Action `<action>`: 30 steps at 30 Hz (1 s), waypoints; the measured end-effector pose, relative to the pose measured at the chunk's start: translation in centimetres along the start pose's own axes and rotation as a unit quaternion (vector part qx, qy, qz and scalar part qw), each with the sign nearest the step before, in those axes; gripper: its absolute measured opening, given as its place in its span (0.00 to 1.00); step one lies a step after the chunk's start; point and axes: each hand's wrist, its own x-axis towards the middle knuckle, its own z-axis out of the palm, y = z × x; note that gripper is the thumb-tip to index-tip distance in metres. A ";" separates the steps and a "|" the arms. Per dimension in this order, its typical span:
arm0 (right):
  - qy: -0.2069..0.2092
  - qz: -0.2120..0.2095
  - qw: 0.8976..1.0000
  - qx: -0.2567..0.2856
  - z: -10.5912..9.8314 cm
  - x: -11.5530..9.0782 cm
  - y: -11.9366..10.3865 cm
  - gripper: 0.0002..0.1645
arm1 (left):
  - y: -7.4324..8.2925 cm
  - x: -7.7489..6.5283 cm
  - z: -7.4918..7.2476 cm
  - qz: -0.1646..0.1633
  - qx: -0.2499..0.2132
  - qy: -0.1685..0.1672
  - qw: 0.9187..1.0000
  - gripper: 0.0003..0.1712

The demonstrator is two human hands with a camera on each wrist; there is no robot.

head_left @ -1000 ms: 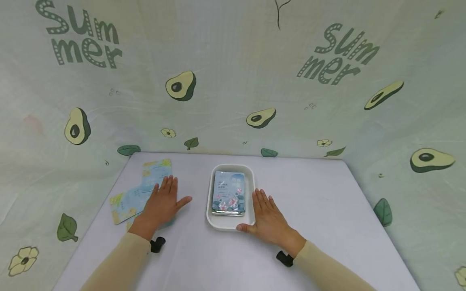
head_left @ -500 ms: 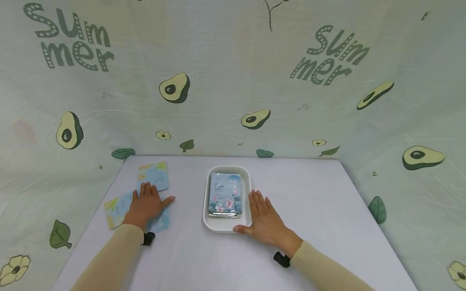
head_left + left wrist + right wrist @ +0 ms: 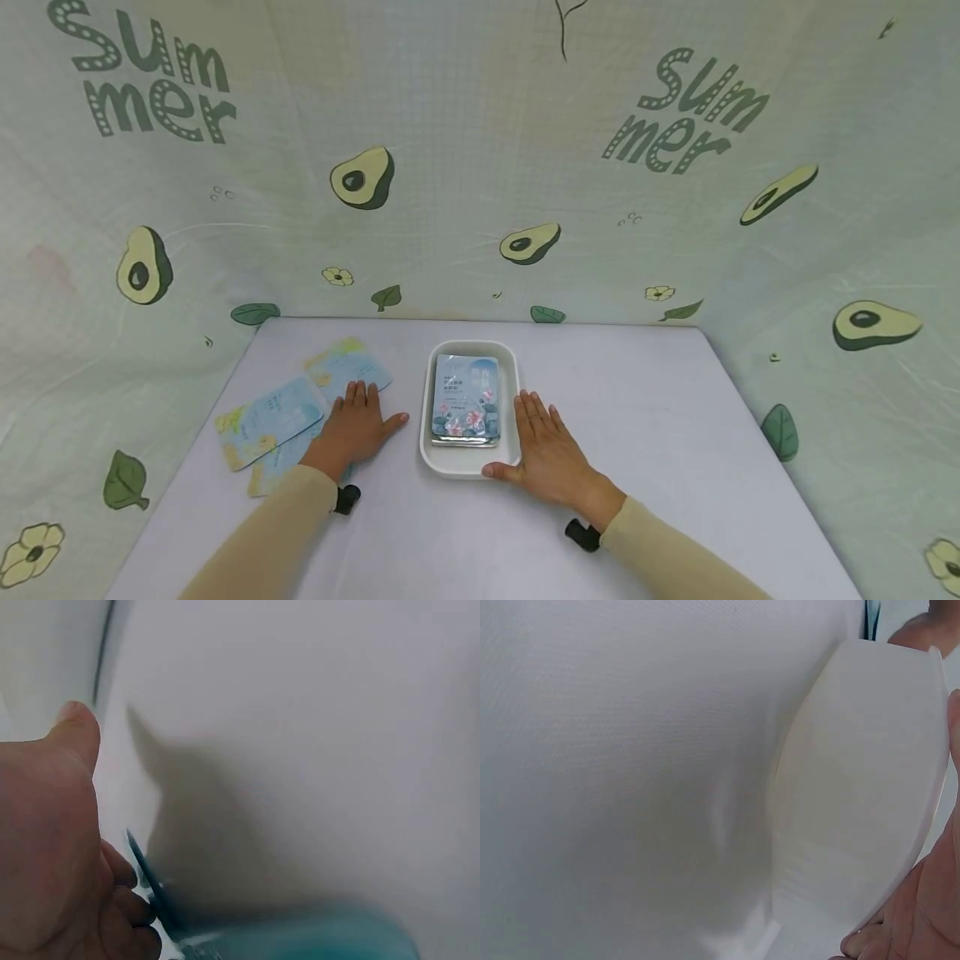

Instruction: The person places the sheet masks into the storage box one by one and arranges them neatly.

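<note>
Light-blue, yellow-patterned flat packets (image 3: 272, 421) overlap at left, partly beneath the left hand (image 3: 352, 431), fingers extended. Right hand (image 3: 557, 458), fingers straight, touches right rim of white rounded-rectangular tray (image 3: 461, 463); blue floral sachets (image 3: 466, 396) stacked inside. Risk: sideways drag could scatter loose packets.

Left hand (image 3: 352, 433) palm-down; right hand (image 3: 551, 457) straight-fingered

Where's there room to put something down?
There's lots on the table right of the tray and right hand, and some on the near side, between the sleeves. It's crowded on the left, where the left hand is over loose packets; the tray holds stacked packets.
</note>
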 end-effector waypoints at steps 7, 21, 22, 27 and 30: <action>-0.002 -0.001 1.000 0.004 0.0 0.2 -0.1 0.76 | 0.6 1.3 -0.5 0.045 -0.040 0.001 0.998 0.49; -0.007 0.001 1.000 0.007 -0.1 0.2 -0.5 0.76 | -6.2 0.6 -2.2 -0.014 -0.004 -0.013 1.000 0.49; -0.007 0.002 1.000 0.007 -0.1 0.2 -0.4 0.76 | -5.8 0.5 -2.2 -0.017 -0.005 -0.011 1.000 0.49; -0.006 0.005 1.000 0.007 0.0 0.1 -0.3 0.76 | -3.3 0.4 -1.5 -0.016 0.008 -0.012 1.000 0.50; -0.003 0.004 1.000 0.006 -0.1 0.0 -0.2 0.75 | -1.6 0.3 -1.0 -0.003 0.015 -0.012 1.000 0.49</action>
